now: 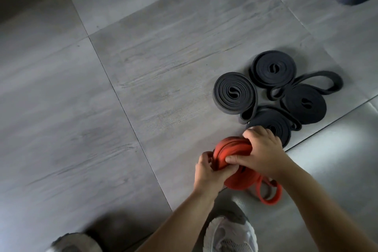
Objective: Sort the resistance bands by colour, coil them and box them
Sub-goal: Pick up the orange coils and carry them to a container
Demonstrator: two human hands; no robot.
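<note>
1. Head view: the orange band (231, 150) is pinched at its coil's edge by the left hand (208, 172), presumably to prevent unwinding.
2. It is gripped from above by the curled right hand (263, 149).
3. Coiled black bands (235, 93) are grouped just beyond that hand.

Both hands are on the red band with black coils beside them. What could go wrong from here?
1. The red band, gripped by the left hand and right hand, has a loose tail; a slip could let it spring open.
2. The right hand is next to the nearest black coil and might knock it undone.
</note>
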